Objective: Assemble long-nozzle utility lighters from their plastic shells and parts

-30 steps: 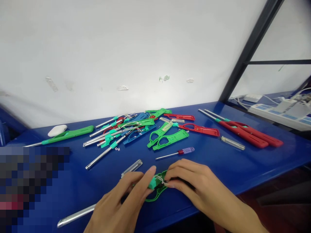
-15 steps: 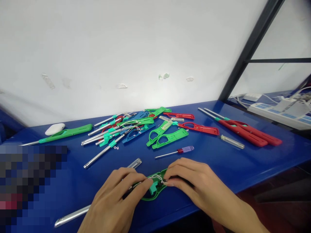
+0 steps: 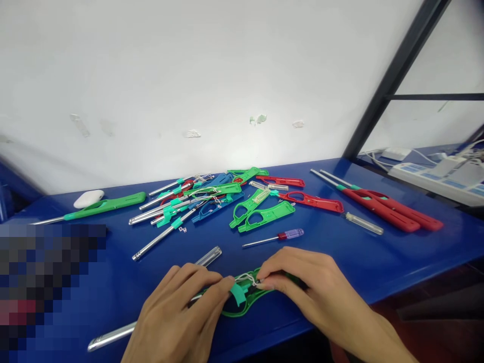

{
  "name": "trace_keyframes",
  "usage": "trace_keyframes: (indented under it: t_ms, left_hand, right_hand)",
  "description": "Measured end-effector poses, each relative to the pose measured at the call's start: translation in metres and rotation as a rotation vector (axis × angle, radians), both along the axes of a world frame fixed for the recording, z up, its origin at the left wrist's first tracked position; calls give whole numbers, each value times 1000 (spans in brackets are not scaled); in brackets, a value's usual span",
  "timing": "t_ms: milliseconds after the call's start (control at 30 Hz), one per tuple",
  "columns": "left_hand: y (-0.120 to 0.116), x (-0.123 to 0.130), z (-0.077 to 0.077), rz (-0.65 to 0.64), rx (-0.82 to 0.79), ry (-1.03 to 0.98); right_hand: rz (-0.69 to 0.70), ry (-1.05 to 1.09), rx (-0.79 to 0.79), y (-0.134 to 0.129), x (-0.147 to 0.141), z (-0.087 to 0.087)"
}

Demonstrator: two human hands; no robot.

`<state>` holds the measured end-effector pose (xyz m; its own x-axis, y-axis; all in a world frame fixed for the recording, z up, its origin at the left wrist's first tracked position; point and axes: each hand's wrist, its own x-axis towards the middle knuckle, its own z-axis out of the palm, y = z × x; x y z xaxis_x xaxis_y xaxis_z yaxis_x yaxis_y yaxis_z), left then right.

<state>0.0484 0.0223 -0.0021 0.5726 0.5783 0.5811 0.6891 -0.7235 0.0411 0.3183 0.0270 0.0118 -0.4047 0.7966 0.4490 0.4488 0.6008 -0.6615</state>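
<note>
Blue bench (image 3: 340,247); open green half-shell (image 3: 252,302) lies between the hands, probably for support. Left hand (image 3: 176,307): fingers at teal piece (image 3: 238,295), grip unclear. Right hand (image 3: 308,277): fingers pinch white wires (image 3: 246,276), likely for control.

Shiny metal tube (image 3: 112,337), plastic casing (image 3: 254,299)

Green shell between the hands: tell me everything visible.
The green shell looks like plastic: hollow, its open side up, with a rounded loop toward its left. It runs left to right near the front edge of the blue table. Inside lie white wires, and a teal piece sits over the loop. The left hand hides its left end; the right hand pinches at the wires and covers part of its right end. Whether it rests on the table is unclear.
</note>
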Motion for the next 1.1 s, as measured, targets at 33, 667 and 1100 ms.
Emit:
trace_keyframes:
  t_ms: [33, 667, 1100]
  left_hand:
    - [0, 0, 0, 0, 5, 6]
    - [-3, 14, 11, 6, 74, -58]
    - [-4, 18, 8, 6, 50, -90]
  right_hand:
    - [-3, 12, -7, 0, 0, 1]
    - [-21, 163, -202, 1, -7, 9]
    - [16, 258, -377, 0, -6, 8]
